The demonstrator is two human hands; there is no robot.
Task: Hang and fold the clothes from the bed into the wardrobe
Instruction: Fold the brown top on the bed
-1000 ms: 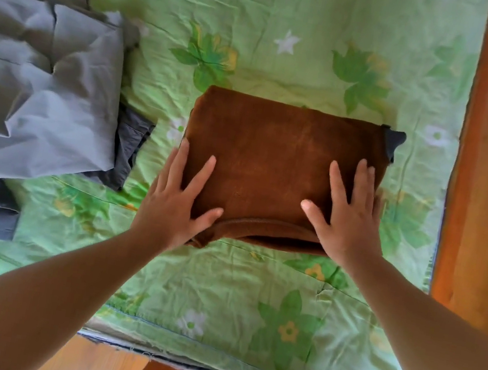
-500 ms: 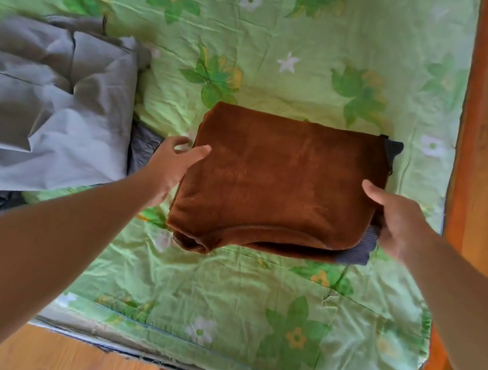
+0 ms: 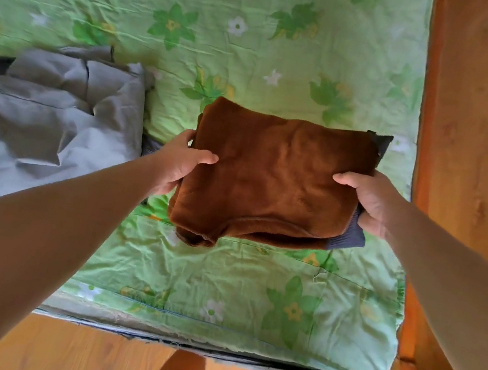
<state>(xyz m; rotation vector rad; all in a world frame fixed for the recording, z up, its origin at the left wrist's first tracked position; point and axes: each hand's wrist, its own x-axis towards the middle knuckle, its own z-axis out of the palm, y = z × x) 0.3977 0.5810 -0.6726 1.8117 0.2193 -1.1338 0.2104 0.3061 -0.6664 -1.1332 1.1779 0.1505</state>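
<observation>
Folded brown garment now lifted off bed; left hand, right hand grip its sides.

Folded garment over bed; crumpled clothes to its left

The left hand and the right hand grip the folded brown garment by its two sides, thumbs on top, above the bed near its right edge. A ribbed grey-blue cuff shows under the garment's right side. A crumpled grey garment lies toward the bed's left side.
</observation>
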